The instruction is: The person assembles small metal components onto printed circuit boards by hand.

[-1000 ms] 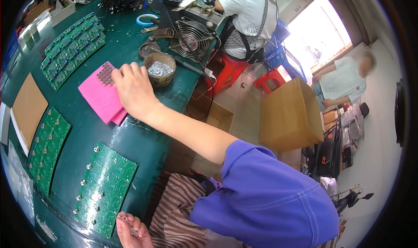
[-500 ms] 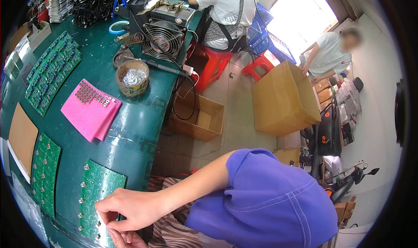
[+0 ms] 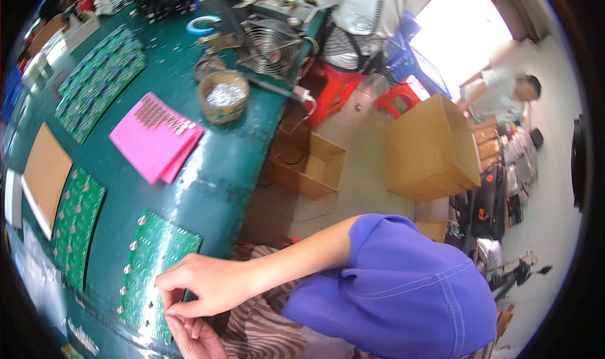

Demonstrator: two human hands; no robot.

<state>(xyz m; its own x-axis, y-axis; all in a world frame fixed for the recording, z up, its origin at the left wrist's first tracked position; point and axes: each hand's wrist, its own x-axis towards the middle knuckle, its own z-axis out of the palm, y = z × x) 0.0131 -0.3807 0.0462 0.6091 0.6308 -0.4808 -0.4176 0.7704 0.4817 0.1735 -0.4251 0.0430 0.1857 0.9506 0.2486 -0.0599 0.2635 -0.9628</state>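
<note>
A green circuit board (image 3: 161,239) lies on the bench under my hands, with a row of small round metal parts along its left edge. My right hand (image 3: 211,284) is above the board's near right part, thumb and fingers pinched. My left hand (image 3: 196,339) comes up from the lower edge, its fingertips meeting those of the right. Whatever sits between the fingers is too small or hidden to make out. Left of this board lies a second green circuit board (image 3: 79,226) bearing similar parts. Further off, a folded pink foam sheet (image 3: 148,150) carries several small round metal parts (image 3: 157,113).
Beyond the foam stand a round pot (image 3: 222,112) of silvery bits and a fan unit (image 3: 271,50). Populated circuit boards (image 3: 101,81) and a brown sheet (image 3: 47,170) lie at left. A large carton (image 3: 422,148), red stools (image 3: 337,94) and two other people are off the bench's right side.
The whole view has shifted, so the bench items appear further right and slightly higher. My hands stay together over the same board. The person behind the carton has bent and turned the head.
</note>
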